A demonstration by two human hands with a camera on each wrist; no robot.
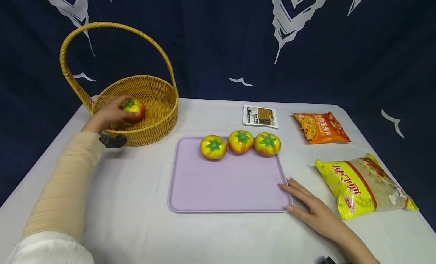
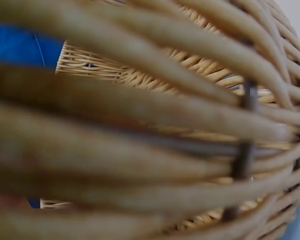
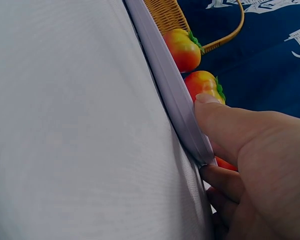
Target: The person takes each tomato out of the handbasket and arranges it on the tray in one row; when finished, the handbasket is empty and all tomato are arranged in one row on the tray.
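In the head view my left hand (image 1: 111, 113) reaches inside the wicker basket (image 1: 160, 99), its fingers and thumb curled round a red-and-yellow tomato (image 1: 134, 110) with a green leafy top. Close basket weave (image 2: 190, 120) fills the left wrist view and hides that hand. My right hand (image 1: 315, 211) rests at the near right corner of a lilac tray (image 1: 228, 184), fingers loosely extended along its edge. Three similar tomatoes, a left one (image 1: 213, 147), a middle one (image 1: 240, 142) and a right one (image 1: 267, 144), lie in a row at the tray's far side.
Beyond the tray lies a small flat packet (image 1: 260, 116). On the right are an orange snack bag (image 1: 321, 127) and a yellow, partly clear bag (image 1: 366, 184). The basket's tall handle (image 1: 117, 25) arches over its opening. A dark curtain (image 1: 211, 44) hangs behind the white table (image 1: 136, 218).
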